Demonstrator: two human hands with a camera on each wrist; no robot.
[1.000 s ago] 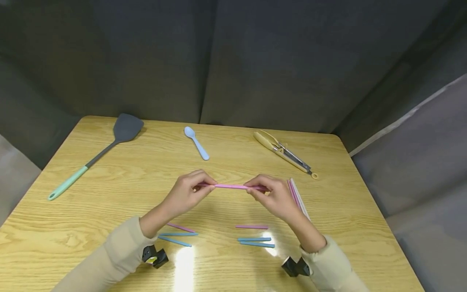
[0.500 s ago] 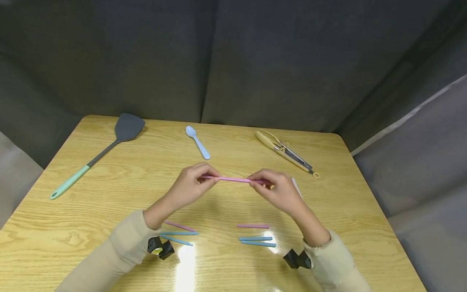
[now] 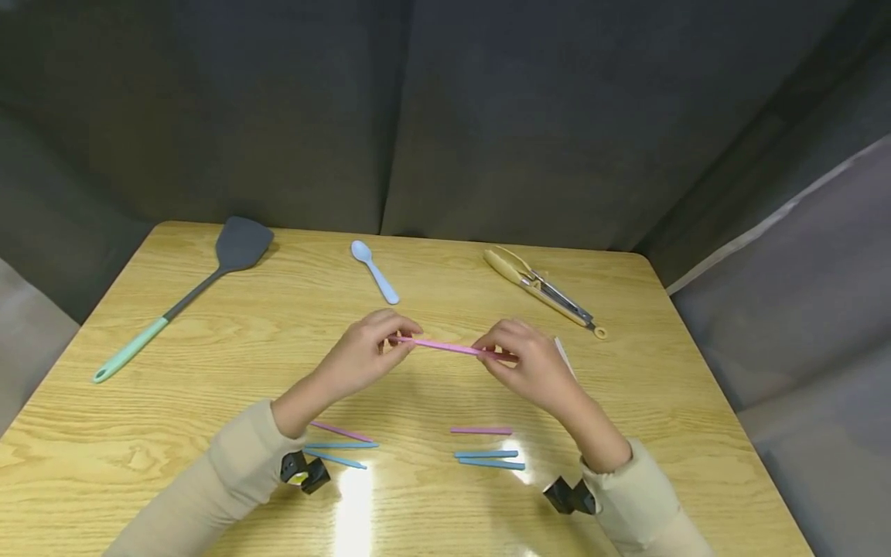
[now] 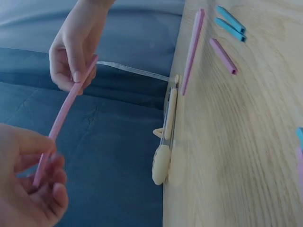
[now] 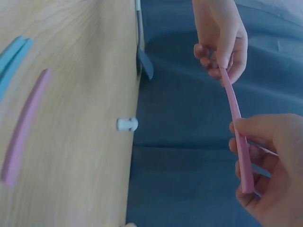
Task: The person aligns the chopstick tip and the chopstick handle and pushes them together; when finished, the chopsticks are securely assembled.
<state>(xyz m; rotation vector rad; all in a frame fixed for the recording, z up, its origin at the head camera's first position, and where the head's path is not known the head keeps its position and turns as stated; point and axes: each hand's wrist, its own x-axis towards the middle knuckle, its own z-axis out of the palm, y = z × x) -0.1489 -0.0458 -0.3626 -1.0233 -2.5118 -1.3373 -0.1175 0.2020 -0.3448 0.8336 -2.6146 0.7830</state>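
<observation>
Where the table [image 3: 431,518] lies nearest the person, six short sticks are counted in two groups: at left, two blue sticks [image 3: 348,445] and one pink stick [image 3: 351,435], partly covered by the left sleeve [image 3: 237,456]; at right, a blue pair [image 3: 487,454] and a pink single [image 3: 481,430]. Beyond these, raised above the table, is one held pink stick [image 3: 445,346]. Both hands have hold of it: the left hand [image 3: 362,354] pinches it near one end between thumb and curled fingers, the right hand [image 3: 532,367] likewise near the other. It is slim, evenly pink, longer than the lying sticks and slightly curved in both wrist views. Behind the right hand, one white strip [image 3: 565,358] is partly hidden; the left wrist view shows a long pink strip [image 4: 192,53] on the table, number of pieces uncertain. Farther back lie one pair of tongs [image 3: 546,299], one spatula [image 3: 195,292] and one spoon [image 3: 376,275], all reaching near the rear edge, with a dark curtain [image 3: 292,116] just behind. Open wood separates the two groups and runs from the tongs to the right edge.
</observation>
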